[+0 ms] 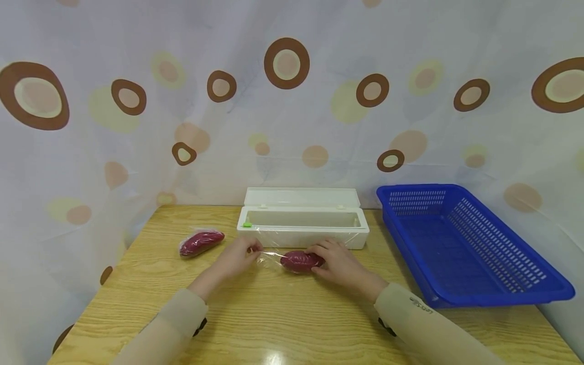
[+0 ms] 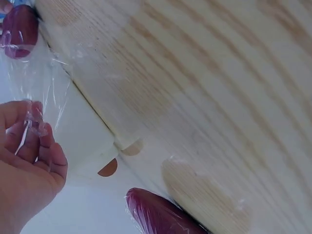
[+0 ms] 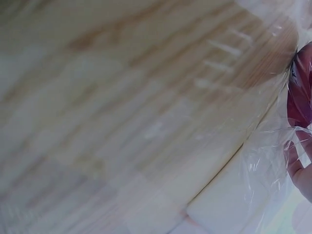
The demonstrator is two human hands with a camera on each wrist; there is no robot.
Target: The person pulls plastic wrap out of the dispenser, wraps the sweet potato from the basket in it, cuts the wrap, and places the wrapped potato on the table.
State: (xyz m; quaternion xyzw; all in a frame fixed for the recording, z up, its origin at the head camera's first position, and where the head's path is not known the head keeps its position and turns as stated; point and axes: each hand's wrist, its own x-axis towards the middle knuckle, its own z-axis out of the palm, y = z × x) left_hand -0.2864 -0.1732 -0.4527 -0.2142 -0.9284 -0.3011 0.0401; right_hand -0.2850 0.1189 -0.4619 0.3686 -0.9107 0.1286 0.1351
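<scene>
A dark red-purple sweet potato [image 1: 298,261] lies on the table in front of a white cling film box [image 1: 301,239]. Clear plastic film [image 2: 46,80] covers it and stretches from its left end. My left hand [image 1: 239,256] pinches that film between thumb and fingers, left of the sweet potato. Over the right end, my right hand [image 1: 339,263] grips the sweet potato with curled fingers. Only part of a hand and the sweet potato [image 3: 300,92] show at the right wrist view's edge. Another film-wrapped sweet potato [image 1: 201,242] rests farther left.
The box's lid [image 1: 302,196] stands raised at the back, with a small green piece [image 1: 247,224] on the box's left rim. At the right of the wooden table [image 1: 274,314] stands a blue perforated plastic basket [image 1: 410,253]. A patterned curtain [image 1: 228,126] hangs behind.
</scene>
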